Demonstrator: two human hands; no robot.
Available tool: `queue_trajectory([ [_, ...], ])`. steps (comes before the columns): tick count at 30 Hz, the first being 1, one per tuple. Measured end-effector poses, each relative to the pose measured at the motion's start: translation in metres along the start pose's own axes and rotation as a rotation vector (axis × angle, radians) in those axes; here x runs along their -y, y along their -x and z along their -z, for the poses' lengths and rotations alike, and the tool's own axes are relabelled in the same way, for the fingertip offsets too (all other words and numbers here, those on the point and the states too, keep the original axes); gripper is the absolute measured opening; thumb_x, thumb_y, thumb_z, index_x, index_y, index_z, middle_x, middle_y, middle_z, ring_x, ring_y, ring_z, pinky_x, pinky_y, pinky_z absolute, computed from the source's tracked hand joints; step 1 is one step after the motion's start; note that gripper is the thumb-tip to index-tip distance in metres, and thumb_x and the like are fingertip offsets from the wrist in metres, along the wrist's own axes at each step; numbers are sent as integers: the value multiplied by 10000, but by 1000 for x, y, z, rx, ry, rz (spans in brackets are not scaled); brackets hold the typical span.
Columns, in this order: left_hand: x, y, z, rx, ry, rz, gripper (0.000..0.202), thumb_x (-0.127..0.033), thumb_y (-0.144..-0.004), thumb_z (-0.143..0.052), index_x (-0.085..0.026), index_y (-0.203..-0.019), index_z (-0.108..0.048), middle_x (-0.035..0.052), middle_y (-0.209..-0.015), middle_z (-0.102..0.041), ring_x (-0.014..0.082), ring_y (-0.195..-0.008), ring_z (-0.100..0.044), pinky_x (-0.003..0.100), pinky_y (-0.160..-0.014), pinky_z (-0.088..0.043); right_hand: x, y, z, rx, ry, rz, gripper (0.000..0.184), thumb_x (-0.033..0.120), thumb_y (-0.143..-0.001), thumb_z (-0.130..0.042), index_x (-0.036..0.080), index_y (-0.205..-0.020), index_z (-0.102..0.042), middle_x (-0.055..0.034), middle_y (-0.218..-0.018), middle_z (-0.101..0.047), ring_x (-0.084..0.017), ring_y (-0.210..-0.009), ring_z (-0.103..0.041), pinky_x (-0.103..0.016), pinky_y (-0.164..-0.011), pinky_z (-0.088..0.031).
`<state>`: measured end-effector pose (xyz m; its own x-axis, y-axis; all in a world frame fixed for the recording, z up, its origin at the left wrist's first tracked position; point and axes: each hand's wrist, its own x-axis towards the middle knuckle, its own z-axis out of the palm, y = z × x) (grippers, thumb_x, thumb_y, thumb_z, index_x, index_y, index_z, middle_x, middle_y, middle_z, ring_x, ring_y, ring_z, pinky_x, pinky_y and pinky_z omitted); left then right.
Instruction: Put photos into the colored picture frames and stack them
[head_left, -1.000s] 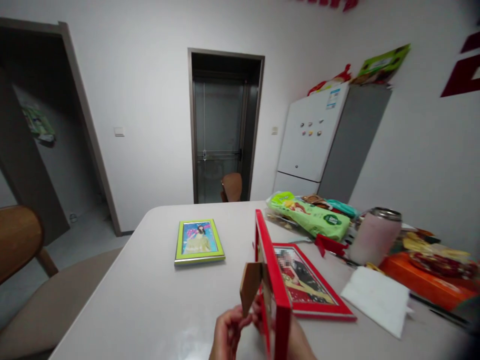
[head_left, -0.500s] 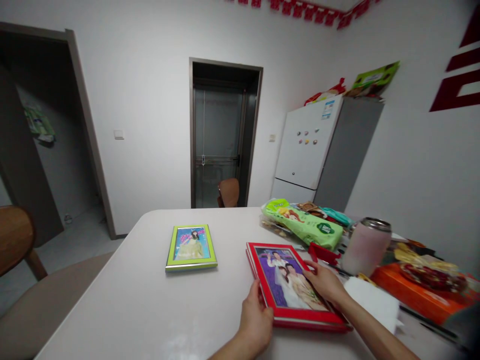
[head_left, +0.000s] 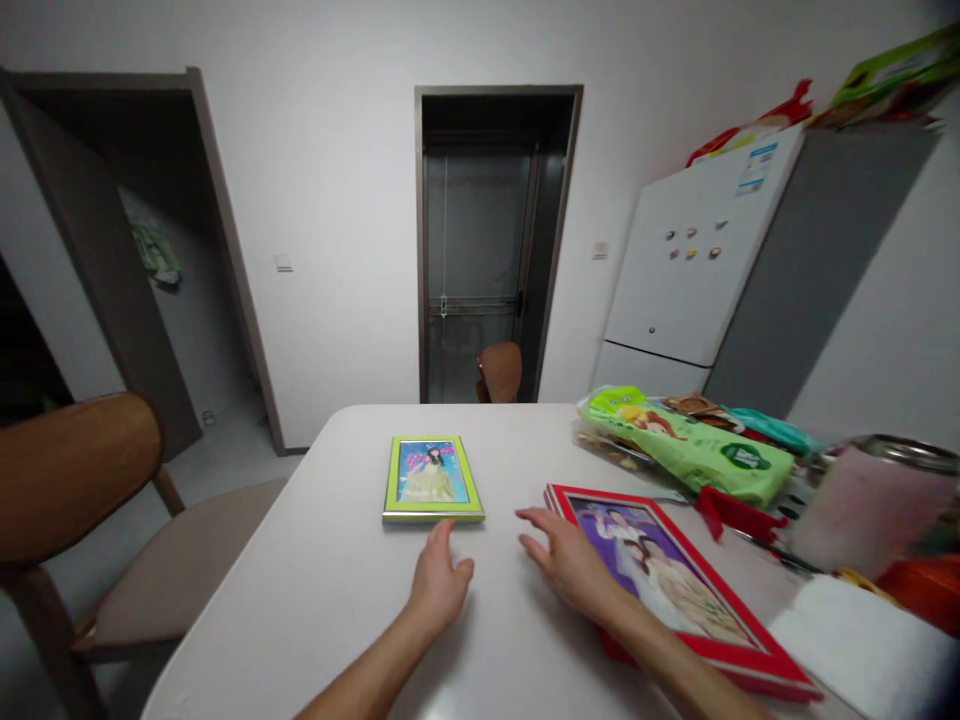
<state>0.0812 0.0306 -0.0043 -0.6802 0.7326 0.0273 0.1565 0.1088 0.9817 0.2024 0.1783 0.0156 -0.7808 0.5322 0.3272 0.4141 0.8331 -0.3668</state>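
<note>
A green photo frame lies flat on the white table. My left hand is open just in front of it, fingertips almost at its near edge. My right hand is open too, fingers stretched toward the green frame, its wrist over the left edge of a red photo frame that lies face up on the table. Neither hand holds anything.
Along the right side lie a green snack bag, a pink steel-topped cup, a white cloth and an orange box. A wooden chair stands at the left. A fridge and doorway are behind.
A second ago I held the red frame upright; then it lay flat under both hands. Now both hands have left it and moved left toward the green frame.
</note>
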Motion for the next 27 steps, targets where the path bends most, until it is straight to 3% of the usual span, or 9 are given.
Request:
queue_trajectory([
  [3,10,-2,19,-71,62,82,472,-84,-634,-559,-105,-1089,-437,133,-1187,-469,220,-1111,-419,328,-943,-288,56,-29,-38,35,-15,138,401,210,-707,-503,161,-1105,-491,-86,-1125,-532,-182,-1035,-456,-293,-880,-326],
  [7,18,6,30,-119,233,188,356,-187,-688,-570,-121,-1022,-467,111,-1038,-566,177,-899,-572,275,-771,-432,96,-53,-59,60,18,192,353,135,-679,-510,157,-1032,-521,-119,-1025,-543,-236,-983,-448,-362,-820,-325],
  [11,15,17,40,-159,444,182,324,-342,-720,-536,-109,-943,-503,97,-858,-614,167,-787,-607,275,-709,-458,114,-34,-50,95,25,267,179,131,-697,-474,166,-840,-577,-83,-887,-552,-210,-886,-459,-329,-759,-342],
  [14,6,32,42,-190,586,79,331,-394,-727,-496,-144,-941,-517,81,-919,-613,186,-885,-579,284,-753,-448,121,-1,-34,121,1,313,197,166,-680,-510,192,-866,-568,-57,-881,-543,-191,-859,-462,-314,-749,-358],
  [17,-5,54,41,-225,650,2,371,-367,-684,-554,-158,-988,-509,68,-977,-607,210,-934,-555,296,-797,-432,122,28,-15,104,-285,243,266,227,-665,-545,203,-930,-553,-67,-955,-539,-203,-919,-468,-354,-810,-363],
  [19,-12,72,39,-246,577,-57,380,-319,-687,-567,-134,-1014,-505,80,-967,-613,217,-925,-557,303,-812,-429,119,39,-1,56,-621,76,375,323,-690,-532,207,-1045,-501,-91,-1097,-497,-219,-1024,-439,-390,-872,-343],
  [22,-19,96,38,-208,252,-260,340,-233,-733,-518,-124,-1055,-506,100,-990,-607,209,-905,-563,285,-768,-460,113,48,19,8,-1116,-253,503,468,-742,-436,244,-1188,-376,-92,-1216,-436,-226,-1079,-433,-402,-845,-387],
  [24,-22,107,37,-145,-3,-516,372,-184,-726,-503,-145,-1096,-489,104,-1031,-591,208,-909,-560,287,-753,-471,108,54,29,-22,-1359,-400,530,500,-744,-421,277,-1216,-335,-81,-1207,-460,-230,-1046,-471,-386,-765,-442],
  [27,-23,115,35,-104,-305,-968,429,-225,-751,-488,-147,-1167,-415,126,-1010,-599,205,-898,-569,287,-741,-480,102,64,39,-11,-1498,-504,564,464,-714,-496,307,-1226,-319,-63,-1177,-506,-231,-970,-532,-365,-694,-472],
])
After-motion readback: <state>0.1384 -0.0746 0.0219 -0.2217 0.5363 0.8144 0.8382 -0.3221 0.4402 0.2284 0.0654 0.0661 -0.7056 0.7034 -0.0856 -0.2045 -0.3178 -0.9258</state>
